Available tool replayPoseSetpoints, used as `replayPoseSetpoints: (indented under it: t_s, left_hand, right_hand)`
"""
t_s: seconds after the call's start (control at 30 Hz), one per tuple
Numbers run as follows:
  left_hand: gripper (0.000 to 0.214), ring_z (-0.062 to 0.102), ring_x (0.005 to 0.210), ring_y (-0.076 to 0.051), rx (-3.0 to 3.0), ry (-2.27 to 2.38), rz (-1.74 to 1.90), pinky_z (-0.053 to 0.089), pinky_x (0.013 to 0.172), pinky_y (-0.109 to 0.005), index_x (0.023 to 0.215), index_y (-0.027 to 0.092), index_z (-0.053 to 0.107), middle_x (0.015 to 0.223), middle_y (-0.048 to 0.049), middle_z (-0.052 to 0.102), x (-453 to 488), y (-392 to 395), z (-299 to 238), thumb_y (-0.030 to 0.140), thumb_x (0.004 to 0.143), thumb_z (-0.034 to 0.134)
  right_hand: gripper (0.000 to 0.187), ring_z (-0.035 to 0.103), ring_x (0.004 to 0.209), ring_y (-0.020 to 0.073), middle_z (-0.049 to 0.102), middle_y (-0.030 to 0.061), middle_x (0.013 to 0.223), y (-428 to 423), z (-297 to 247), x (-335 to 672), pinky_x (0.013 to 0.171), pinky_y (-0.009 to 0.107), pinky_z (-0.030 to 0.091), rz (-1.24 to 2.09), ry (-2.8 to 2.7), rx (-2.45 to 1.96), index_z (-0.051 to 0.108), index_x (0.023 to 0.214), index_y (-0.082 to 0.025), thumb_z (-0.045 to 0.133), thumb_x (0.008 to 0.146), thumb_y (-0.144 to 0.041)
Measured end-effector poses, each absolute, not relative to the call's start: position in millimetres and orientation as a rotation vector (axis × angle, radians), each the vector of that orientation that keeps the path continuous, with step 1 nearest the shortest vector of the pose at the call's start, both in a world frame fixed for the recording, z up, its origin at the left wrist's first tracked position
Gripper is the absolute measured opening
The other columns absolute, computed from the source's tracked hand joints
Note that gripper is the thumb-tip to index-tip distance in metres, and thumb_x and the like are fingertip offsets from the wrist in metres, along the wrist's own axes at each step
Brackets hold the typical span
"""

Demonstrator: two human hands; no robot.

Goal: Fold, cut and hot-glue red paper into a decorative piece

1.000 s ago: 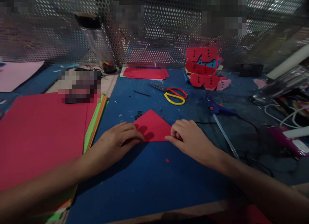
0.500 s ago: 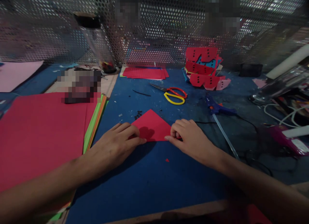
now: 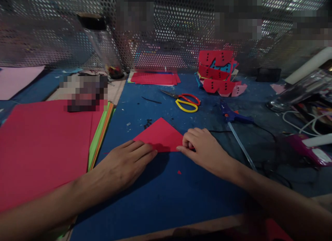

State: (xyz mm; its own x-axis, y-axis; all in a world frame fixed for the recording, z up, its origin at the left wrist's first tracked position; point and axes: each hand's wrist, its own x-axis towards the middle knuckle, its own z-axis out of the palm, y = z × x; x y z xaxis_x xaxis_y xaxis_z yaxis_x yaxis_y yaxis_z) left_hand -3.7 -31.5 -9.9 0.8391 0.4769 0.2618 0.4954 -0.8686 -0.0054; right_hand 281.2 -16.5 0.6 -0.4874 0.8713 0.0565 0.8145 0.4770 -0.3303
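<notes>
— Your left hand point(image 3: 124, 165) has slid back toward the lower left, baring the left corner of the folded red paper triangle point(image 3: 160, 135).
— Where is it, and how are you holding it?
— It lies flat on the blue mat point(image 3: 160, 199), centre frame. Your left fingers lie spread flat at its lower edge, gripping nothing. Your right hand point(image 3: 204, 151) is curled, its fingertips pinching the right corner.
— Handling?
— It looks light, thin and easily creased. Hold it at the corners.
</notes>
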Motion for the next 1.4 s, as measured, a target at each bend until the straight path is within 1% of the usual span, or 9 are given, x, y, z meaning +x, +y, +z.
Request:
replayPoseSetpoints:
  t_s: [0.13,0.37,0.53,0.6,0.83,1.0,1.23,1.4]
  left_hand:
    - [0.039,0.064,0.095,-0.025,-2.931,-0.776,-0.339,0.051,0.082,-0.038,0.140,0.015,0.055,0.113,-0.0108,0.071,-1.8,-30.5,-7.9,0.013,0.103,0.041]
    - [0.047,0.061,0.092,-0.026,-2.952,-0.776,-0.318,0.050,0.080,-0.040,0.144,0.014,0.052,0.109,-0.0108,0.069,0.2,-29.3,-8.4,0.012,0.098,0.044]
    - [0.049,0.061,0.092,-0.025,-2.951,-0.819,-0.294,0.048,0.078,-0.039,0.146,0.019,0.052,0.112,-0.0095,0.068,1.8,-29.0,-6.9,0.013,0.098,0.047]
    - [0.050,0.061,0.092,-0.025,-2.958,-0.839,-0.302,0.046,0.077,-0.038,0.147,0.021,0.051,0.111,-0.0089,0.068,1.4,-29.2,-7.0,0.014,0.098,0.047]
    - [0.045,0.060,0.088,-0.023,-2.976,-0.834,-0.388,0.044,0.076,-0.036,0.142,0.020,0.056,0.103,-0.0081,0.067,1.3,-29.1,-7.7,0.013,0.099,0.045]
    - [0.044,0.059,0.089,-0.023,-2.968,-0.835,-0.391,0.044,0.077,-0.036,0.141,0.020,0.058,0.104,-0.0090,0.068,2.1,-28.7,-7.7,0.013,0.099,0.045]
    - [0.044,0.059,0.091,-0.022,-3.011,-0.889,-0.373,0.044,0.078,-0.035,0.145,0.026,0.055,0.106,-0.0074,0.066,0.8,-28.5,-9.3,0.018,0.103,0.045]
    - [0.044,0.059,0.087,-0.022,-2.999,-0.885,-0.393,0.043,0.074,-0.034,0.144,0.027,0.056,0.101,-0.0066,0.066,1.6,-28.6,-8.7,0.019,0.102,0.046]
  right_hand:
    - [0.025,0.053,0.079,0.0178,0.064,-0.0006,0.083,-16.0,-0.1,281.9,0.075,0.034,0.030,0.382,-2.511,-1.453,0.058,0.080,-0.021,0.067,0.097,-0.037]
    - [0.028,0.053,0.079,0.0170,0.062,-0.0011,0.083,-16.1,0.9,282.4,0.075,0.033,0.030,0.403,-2.517,-1.457,0.058,0.078,-0.021,0.068,0.097,-0.038]
    - [0.028,0.055,0.080,0.0171,0.063,-0.0016,0.082,-16.0,1.6,284.8,0.076,0.033,0.031,0.428,-2.504,-1.451,0.058,0.078,-0.021,0.068,0.097,-0.039]
    - [0.028,0.056,0.081,0.0171,0.064,-0.0019,0.081,-15.5,2.6,286.4,0.077,0.033,0.031,0.451,-2.500,-1.454,0.059,0.077,-0.021,0.069,0.097,-0.039]
    - [0.030,0.059,0.083,0.0185,0.067,-0.0005,0.083,-12.6,9.3,294.3,0.079,0.035,0.032,0.492,-2.530,-1.498,0.062,0.077,-0.021,0.066,0.098,-0.042]
    - [0.031,0.060,0.084,0.0195,0.068,-0.0003,0.083,-8.7,14.6,300.4,0.078,0.035,0.032,0.476,-2.590,-1.529,0.064,0.076,-0.022,0.067,0.097,-0.044]
    - [0.030,0.061,0.084,0.0196,0.069,-0.0005,0.084,-5.5,20.5,305.0,0.077,0.035,0.033,0.472,-2.661,-1.579,0.067,0.076,-0.022,0.068,0.097,-0.044]
    - [0.030,0.062,0.084,0.0198,0.070,0.0000,0.085,-4.9,20.2,308.5,0.076,0.035,0.032,0.420,-2.690,-1.577,0.067,0.077,-0.022,0.068,0.097,-0.045]
